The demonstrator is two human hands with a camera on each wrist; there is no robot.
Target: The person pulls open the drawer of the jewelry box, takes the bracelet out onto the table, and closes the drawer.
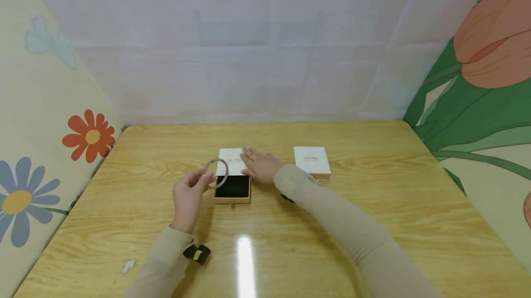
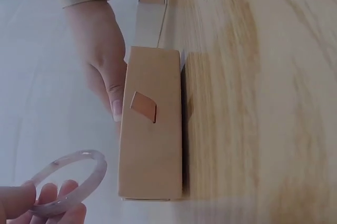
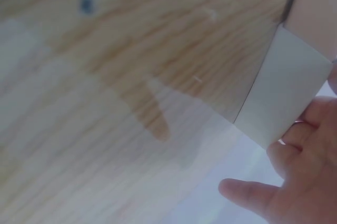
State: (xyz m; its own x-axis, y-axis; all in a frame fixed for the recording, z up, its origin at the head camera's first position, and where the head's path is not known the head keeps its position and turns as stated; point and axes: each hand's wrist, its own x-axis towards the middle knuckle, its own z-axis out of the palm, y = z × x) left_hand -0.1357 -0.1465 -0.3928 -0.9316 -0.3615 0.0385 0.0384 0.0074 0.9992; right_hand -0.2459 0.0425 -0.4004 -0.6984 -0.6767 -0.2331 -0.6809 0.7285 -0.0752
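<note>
The bangle point(image 1: 227, 171) is in the left hand point(image 1: 191, 194), pinched between thumb and fingers. The pulled-out drawer point(image 1: 232, 189) lies just right of that hand, its long axis running away forward; the right hand point(image 1: 262, 166), farther from the bangle, lays extended fingers against the white cover point(image 1: 229, 156).

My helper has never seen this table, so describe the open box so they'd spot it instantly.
On the wood-grain table, look toward the back. Yours is the white-topped drawer box beside the left hand holding a pale bangle. Unlike the closed white-topped box to its right, its drawer is pulled out, showing a black interior.
</note>
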